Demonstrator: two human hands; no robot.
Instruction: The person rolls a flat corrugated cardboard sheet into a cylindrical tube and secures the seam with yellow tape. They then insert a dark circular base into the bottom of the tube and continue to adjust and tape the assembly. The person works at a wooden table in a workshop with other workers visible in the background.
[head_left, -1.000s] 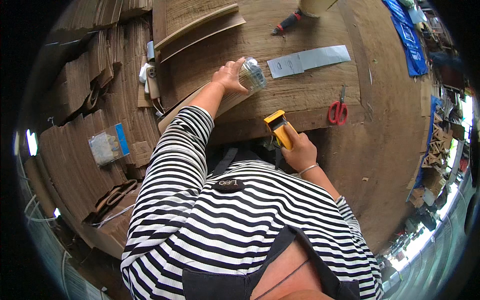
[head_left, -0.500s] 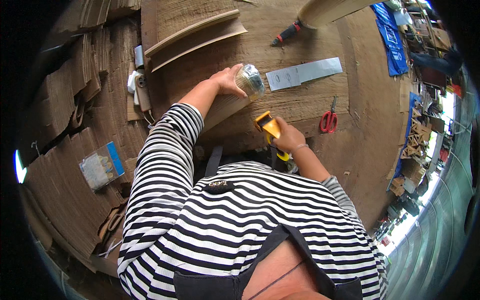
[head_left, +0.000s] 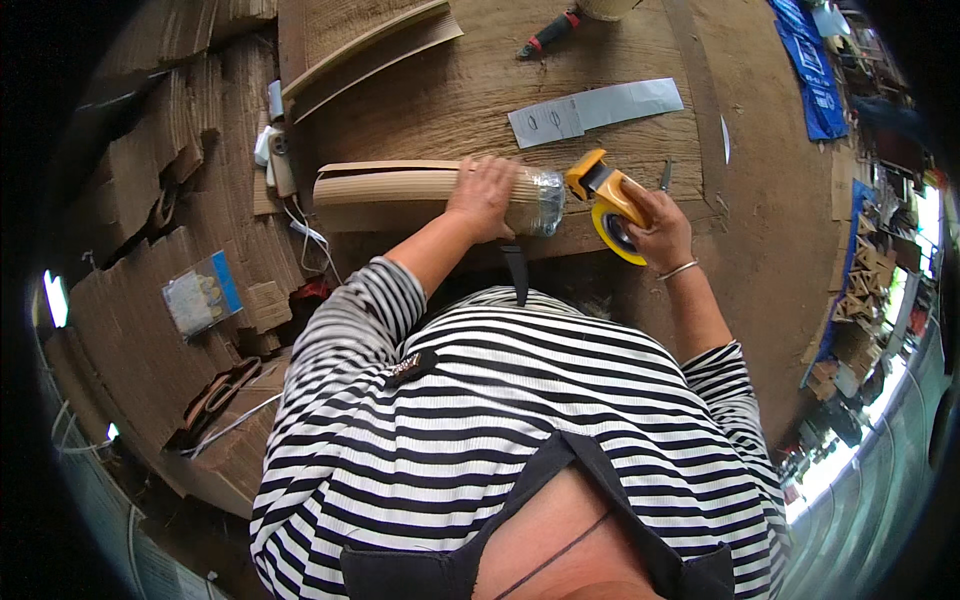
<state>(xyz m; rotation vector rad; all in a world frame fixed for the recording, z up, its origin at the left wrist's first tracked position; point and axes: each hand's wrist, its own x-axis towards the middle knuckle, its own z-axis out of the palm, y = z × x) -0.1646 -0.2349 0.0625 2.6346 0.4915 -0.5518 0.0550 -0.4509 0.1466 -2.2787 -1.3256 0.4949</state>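
A rolled bundle of corrugated cardboard (head_left: 385, 190) lies crosswise on the wooden table in front of me. Shiny clear tape (head_left: 547, 203) wraps its right end. My left hand (head_left: 485, 196) grips the roll from above, close to the taped end, thumb on the near side. In my right hand (head_left: 660, 232) is a yellow tape dispenser (head_left: 620, 198) with a yellow-edged roll of tape. Its head is just right of the taped end; whether they touch I cannot tell. Behind the right hand only the scissors' blade (head_left: 666, 175) shows.
Beyond the roll lies a white paper strip (head_left: 600, 112), with a red-and-black handled tool (head_left: 548, 36) farther back. A curved cardboard piece (head_left: 375, 60) sits at the far left. Stacked cardboard (head_left: 130, 330) fills the left side, near a power strip (head_left: 280, 165) with white cables.
The cardboard roll has turned from slanting to lying crosswise, my left hand shifting along on top. My right hand has brought the tape dispenser up and right, beside the roll's taped end.
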